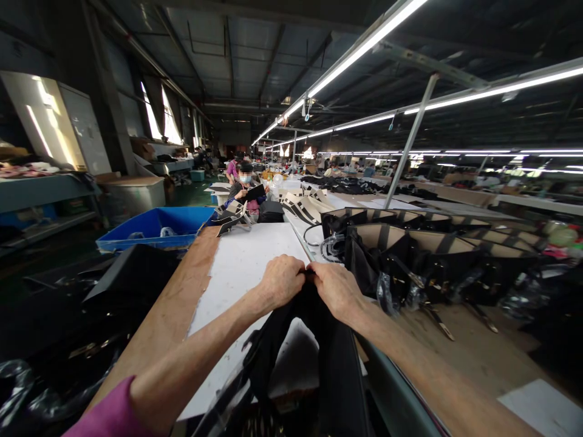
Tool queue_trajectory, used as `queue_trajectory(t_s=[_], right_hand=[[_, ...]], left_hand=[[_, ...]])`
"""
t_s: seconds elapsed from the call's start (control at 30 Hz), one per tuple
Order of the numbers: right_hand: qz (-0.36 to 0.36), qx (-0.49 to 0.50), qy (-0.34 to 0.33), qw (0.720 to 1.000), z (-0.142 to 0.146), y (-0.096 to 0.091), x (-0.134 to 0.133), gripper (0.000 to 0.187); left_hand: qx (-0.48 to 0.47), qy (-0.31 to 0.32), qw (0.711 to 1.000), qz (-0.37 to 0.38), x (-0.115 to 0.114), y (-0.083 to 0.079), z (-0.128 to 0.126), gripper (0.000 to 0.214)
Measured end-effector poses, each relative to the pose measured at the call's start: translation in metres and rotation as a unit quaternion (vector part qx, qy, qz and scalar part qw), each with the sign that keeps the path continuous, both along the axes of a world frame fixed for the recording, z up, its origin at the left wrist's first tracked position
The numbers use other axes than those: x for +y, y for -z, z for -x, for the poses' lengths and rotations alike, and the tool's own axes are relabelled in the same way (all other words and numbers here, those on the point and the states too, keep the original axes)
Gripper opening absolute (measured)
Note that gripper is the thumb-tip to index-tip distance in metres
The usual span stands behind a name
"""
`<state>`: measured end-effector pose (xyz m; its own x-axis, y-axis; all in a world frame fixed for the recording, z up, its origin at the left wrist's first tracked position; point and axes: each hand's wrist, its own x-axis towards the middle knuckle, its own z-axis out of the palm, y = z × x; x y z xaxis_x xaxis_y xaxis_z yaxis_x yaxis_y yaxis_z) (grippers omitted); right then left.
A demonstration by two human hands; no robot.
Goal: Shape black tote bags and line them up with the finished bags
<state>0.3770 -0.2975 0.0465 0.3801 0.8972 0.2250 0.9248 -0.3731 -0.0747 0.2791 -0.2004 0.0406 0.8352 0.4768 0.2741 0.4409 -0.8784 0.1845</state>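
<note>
Brown board showed along the left edge of the work table [182, 309], which ran away from the person. To its right stood a long row of black bags [423, 258], with beige panels and dark bands along their tops; what they held was too hidden to tell. White paper [246, 261] covered much of the work table. Beyond its left edge sat an open blue bin [182, 215]. Over the paper, in front of the person, was a limp black piece [339, 364], its long axis running from the body outward, the narrow end pointing away. It looked dark and plain, parting toward the person into 2 lengths around a gap where white showed through; its near end was lost in dark shapes. The left hand [282, 280] and right hand [336, 288] met close together at the far end, fingers and thumbs pinching it between them. Smallest were 2 wads of clear plastic [167, 232] inside the blue bin.
</note>
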Motion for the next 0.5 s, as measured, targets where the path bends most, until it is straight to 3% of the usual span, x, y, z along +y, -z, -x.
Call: queue_trajectory(t_s=[0.33, 0.5], right_hand=[[0.020, 0.009, -0.029, 0.999, -0.002, 0.001, 0.018, 0.026], [0.033, 0.028, 0.017, 0.999, 0.009, -0.003, 0.004, 0.023]], left_hand=[[0.034, -0.027, 0.999, -0.013, 0.004, 0.005, -0.002, 0.028], [0.029, -0.032, 0.999, 0.004, 0.011, 0.006, 0.001, 0.028]])
